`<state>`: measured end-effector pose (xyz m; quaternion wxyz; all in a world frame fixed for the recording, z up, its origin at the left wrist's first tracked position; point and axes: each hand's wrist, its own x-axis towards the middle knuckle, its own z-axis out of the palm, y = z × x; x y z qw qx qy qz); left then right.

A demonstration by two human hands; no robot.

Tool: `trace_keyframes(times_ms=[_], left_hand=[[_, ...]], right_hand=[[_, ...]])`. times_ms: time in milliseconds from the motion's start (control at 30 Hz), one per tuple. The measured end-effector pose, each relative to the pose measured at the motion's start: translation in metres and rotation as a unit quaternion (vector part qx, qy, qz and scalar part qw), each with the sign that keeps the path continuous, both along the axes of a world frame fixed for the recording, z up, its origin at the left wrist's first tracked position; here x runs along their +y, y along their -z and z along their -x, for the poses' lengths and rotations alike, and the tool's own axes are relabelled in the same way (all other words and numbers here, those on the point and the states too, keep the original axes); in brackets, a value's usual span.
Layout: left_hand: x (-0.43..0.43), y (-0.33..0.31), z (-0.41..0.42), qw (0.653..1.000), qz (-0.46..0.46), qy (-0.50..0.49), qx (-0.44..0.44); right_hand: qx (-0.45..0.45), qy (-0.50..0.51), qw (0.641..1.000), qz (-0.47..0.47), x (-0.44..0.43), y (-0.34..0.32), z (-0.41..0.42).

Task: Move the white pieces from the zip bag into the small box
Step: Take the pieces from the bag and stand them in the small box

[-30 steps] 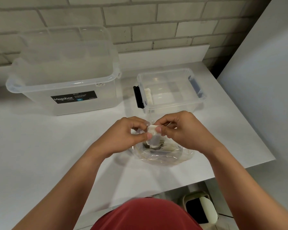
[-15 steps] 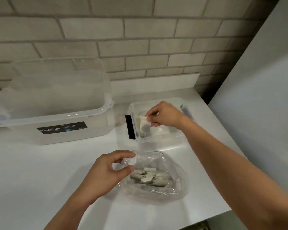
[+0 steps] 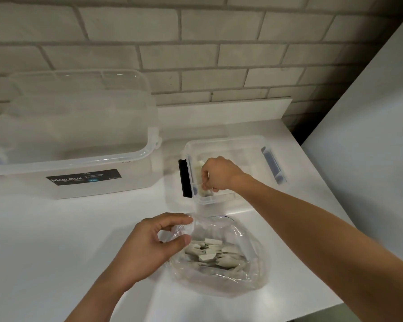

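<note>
A clear zip bag [image 3: 249, 256] lies open on the white counter, with several white pieces [image 3: 211, 251] inside it. My left hand [image 3: 154, 247] pinches the bag's left rim between thumb and fingers. Behind it stands the small clear box [image 3: 249, 145] with dark side clips. My right hand [image 3: 218, 174] reaches down into the box's near left corner, fingers curled around a white piece [image 3: 205, 192] low against the wall. Another white piece [image 3: 198, 164] shows just behind that hand.
A large clear Megabox tub [image 3: 84, 168] stands at the left, close to the small box. A brick wall [image 3: 196, 54] runs behind. A pale panel [image 3: 370, 135] bounds the counter on the right, and the counter's front edge [image 3: 289, 316] is near the bag.
My right hand carried a white piece from the bag to the small box and has sunk lower inside it. My left hand stayed on the bag's rim. The camera tilted up.
</note>
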<state>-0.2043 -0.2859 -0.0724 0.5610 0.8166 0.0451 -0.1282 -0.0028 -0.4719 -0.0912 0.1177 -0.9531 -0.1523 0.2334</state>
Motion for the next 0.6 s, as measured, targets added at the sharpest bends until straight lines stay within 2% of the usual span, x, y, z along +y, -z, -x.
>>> trace_keyframes(times_ms=[167, 300, 400, 467, 533, 600], left_hand=[[-0.003, 0.001, -0.001, 1.0, 0.003, 0.003, -0.003], [-0.005, -0.001, -0.002, 1.0, 0.004, 0.005, -0.003], [-0.005, -0.005, -0.001, 1.0, 0.008, 0.015, -0.004], [-0.004, -0.006, 0.0, 1.0, 0.008, 0.021, -0.009], [-0.003, -0.006, 0.002, 1.0, 0.004, 0.025, -0.016], [-0.004, -0.006, 0.006, 0.999, -0.01, 0.031, -0.03]], right_hand=[[0.022, 0.012, 1.0, -0.003, -0.006, -0.005, 0.001], [0.011, 0.035, 0.999, -0.028, -0.019, -0.036, 0.002], [-0.054, 0.098, 0.984, -0.135, -0.038, -0.079, 0.015], [-0.071, 0.142, 0.948, -0.275, -0.051, -0.109, 0.046], [-0.039, 0.15, 0.912, -0.379, -0.058, -0.131, 0.088], [0.033, 0.112, 0.909, -0.4, -0.06, -0.132, 0.131]])
